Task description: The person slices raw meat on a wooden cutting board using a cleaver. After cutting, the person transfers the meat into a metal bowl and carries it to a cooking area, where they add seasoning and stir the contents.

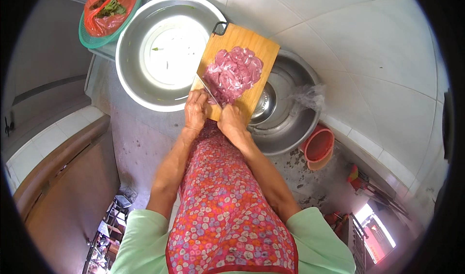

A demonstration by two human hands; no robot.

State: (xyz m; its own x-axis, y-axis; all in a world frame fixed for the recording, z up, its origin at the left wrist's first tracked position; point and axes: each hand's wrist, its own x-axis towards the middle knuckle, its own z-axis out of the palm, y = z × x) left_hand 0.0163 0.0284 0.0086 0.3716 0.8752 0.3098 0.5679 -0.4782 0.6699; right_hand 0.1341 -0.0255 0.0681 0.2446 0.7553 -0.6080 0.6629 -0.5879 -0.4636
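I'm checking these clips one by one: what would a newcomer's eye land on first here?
Probably the mound of pink sliced meat on the tilted wooden board, just above centre, with a knife at its lower left and the person's left hand and right hand close by. Next, the bright floral apron filling the lower middle, and the large pale metal basin left of the board.

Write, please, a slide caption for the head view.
Pink meat on a wooden board, right hand holding a knife, left hand beside it.
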